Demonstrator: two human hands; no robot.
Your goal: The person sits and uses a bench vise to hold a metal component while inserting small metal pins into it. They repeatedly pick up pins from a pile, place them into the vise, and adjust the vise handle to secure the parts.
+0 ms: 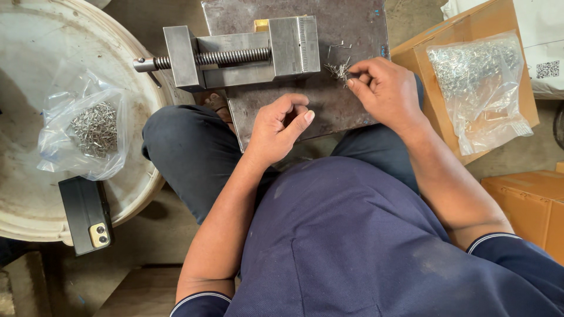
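Steel makes up most of the head view: a grey plate (pixel 329 105) lies across the person's lap at upper centre, and a small vise (pixel 235 56) rests on its upper left part, screw pointing toward the left edge. A little heap of thin metal pins (pixel 339 70) lies on the plate just right of the vise, with a few strays above it.

The right hand (pixel 385 91) reaches into that heap, thumb and forefinger pinched on the pins, the other fingers curled. The left hand (pixel 282 126) hovers over the plate's lower edge, loosely curled with thumb and forefinger nearly meeting; whether it has hold of a pin I cannot tell.

By my reading, the step in hand is picking single pins out of the heap. The next move would call for a fine pinch that frees one pin without dragging the tangle along.

Round about: a clear bag of pins (pixel 88 132) lies in a white tub (pixel 35 199) at left, with a black phone (pixel 87 214) on the tub's rim at lower left. A second bag (pixel 479 88) of pins sits on a cardboard box (pixel 414 53) at upper right. Nothing stands between the hands and the heap; the vise is close beside it, though.
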